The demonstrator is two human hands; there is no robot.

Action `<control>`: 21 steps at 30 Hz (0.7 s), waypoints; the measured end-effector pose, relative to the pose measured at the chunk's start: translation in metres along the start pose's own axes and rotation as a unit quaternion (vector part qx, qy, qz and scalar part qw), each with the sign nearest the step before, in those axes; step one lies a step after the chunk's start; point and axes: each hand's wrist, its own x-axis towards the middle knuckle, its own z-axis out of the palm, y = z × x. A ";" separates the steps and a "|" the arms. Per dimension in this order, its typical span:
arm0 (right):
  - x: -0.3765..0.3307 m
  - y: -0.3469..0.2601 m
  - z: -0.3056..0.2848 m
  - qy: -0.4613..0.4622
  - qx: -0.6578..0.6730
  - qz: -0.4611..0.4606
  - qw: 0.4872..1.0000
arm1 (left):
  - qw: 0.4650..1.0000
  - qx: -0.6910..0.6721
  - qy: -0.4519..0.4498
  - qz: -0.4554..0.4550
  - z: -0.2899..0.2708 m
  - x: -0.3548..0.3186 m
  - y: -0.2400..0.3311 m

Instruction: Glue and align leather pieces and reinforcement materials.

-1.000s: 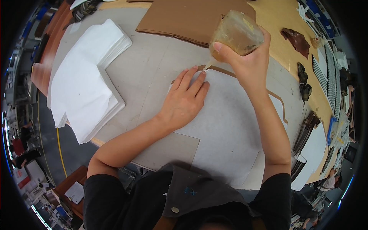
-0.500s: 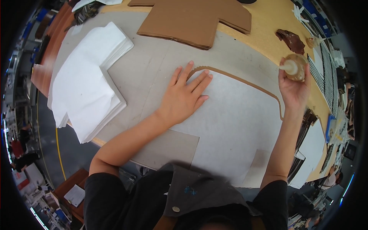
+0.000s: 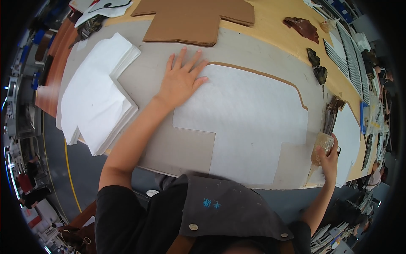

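1. A stack of white sheets (image 3: 99, 106), cut to a stepped outline and soft-looking like felt or fleece, is squared up at the left end of the grey work board (image 3: 177, 148).
2. The left hand (image 3: 182, 80) is laid flat with fingers spread on the top left corner of a large white sheet (image 3: 249, 122), apparently to pin it down; nothing is gripped.
3. A thin brown line (probably glue) is seen along the sheet's upper edge.
4. Brown cardboard blanks (image 3: 196, 19), stiff and matte, are piled beyond it.
5. The right hand (image 3: 327, 158) is closed around an amber squeeze bottle (image 3: 320, 149), nozzle down, at the board's right edge.
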 end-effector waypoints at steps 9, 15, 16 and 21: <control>0.000 -0.040 0.034 0.096 -0.210 -0.205 0.951 | 0.992 -0.109 0.008 0.070 0.005 0.018 0.007; 0.061 -0.069 0.126 0.043 -0.159 -0.350 0.922 | 0.985 -0.103 0.006 0.138 0.010 0.027 0.021; 0.067 -0.071 0.135 0.051 -0.169 -0.345 0.922 | 0.986 -0.096 0.011 0.138 0.010 0.028 0.023; 0.084 -0.072 0.155 0.051 -0.202 -0.353 0.912 | 0.986 -0.095 0.006 0.135 0.009 0.027 0.027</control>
